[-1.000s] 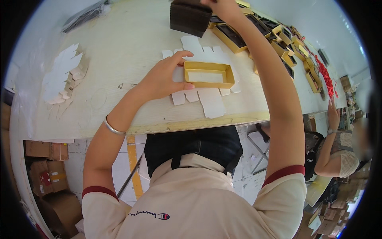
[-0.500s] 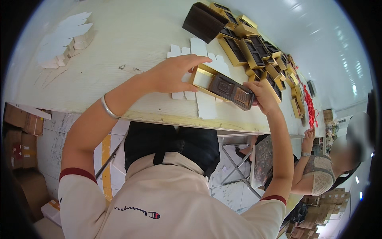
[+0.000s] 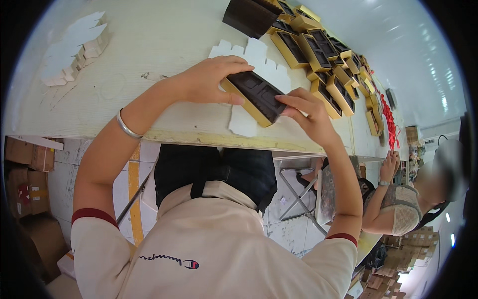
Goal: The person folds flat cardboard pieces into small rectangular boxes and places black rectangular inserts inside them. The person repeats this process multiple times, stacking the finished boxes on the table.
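In front of me over the table is a long gold box [image 3: 250,106], tilted with its right end nearer me. A dark brown plastic insert tray [image 3: 254,85] with square hollows sits inside the box opening. My left hand [image 3: 211,79] grips the box's left end, thumb on the near wall and fingers over the far side. At the right end, my right hand [image 3: 311,113] pinches the tray's edge with thumb and forefinger. Flat white card blanks [image 3: 244,122] with tabbed edges lie beneath the box.
A stack of brown trays [image 3: 250,19] stands beyond my hands. Gold boxes [image 3: 314,54] with brown trays are piled to its right. White card blanks [image 3: 74,50] are stacked at far left. Red ribbon [image 3: 387,117] lies by another seated person [image 3: 398,209]. A folding stool [image 3: 298,199] is under the table.
The tray, earlier sticking out past the box's right end, now lies down within the box. Box and hands have shifted left, and my right fingers moved onto the tray's end.
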`<state>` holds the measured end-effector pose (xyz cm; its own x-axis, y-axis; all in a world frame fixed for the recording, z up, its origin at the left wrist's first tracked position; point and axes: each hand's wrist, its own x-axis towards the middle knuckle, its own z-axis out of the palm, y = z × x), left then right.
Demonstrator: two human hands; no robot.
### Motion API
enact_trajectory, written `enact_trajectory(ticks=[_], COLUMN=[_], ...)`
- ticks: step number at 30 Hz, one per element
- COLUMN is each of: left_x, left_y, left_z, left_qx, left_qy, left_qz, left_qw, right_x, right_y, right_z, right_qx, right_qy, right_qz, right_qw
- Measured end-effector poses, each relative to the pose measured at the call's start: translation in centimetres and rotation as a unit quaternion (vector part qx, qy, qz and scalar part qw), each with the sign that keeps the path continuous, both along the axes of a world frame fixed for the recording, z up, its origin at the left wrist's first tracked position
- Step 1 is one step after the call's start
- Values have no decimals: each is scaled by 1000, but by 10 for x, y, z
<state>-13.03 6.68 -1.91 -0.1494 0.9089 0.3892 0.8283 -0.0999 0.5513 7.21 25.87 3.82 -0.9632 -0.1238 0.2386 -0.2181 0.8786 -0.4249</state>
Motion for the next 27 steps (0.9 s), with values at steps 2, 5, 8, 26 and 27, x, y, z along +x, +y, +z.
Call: enact_trajectory(ticks=[2,5,8,26,27], left_x=[4,4,6,-4,-2], left_y=[2,2,2,4,3], left_z=[1,2,0,-2,-1], left_qx=[-6,-21,-28,-53,-60], left_qy=[20,41,37,16,13], left_qz=[-1,7,34,19,30], left_qw=[1000,999,998,998,998], right_x=[-2,-13,-19,-22,-21], right_y=[-8,-17,-20,-15,-17], right_z=[-9,-8,-1,4,7], right_qx=[50,147,266,252,270], right_qy=[76,137,139,32,29], right_qz=[23,74,105,112,106], right_qw=[996,977,948,961,957])
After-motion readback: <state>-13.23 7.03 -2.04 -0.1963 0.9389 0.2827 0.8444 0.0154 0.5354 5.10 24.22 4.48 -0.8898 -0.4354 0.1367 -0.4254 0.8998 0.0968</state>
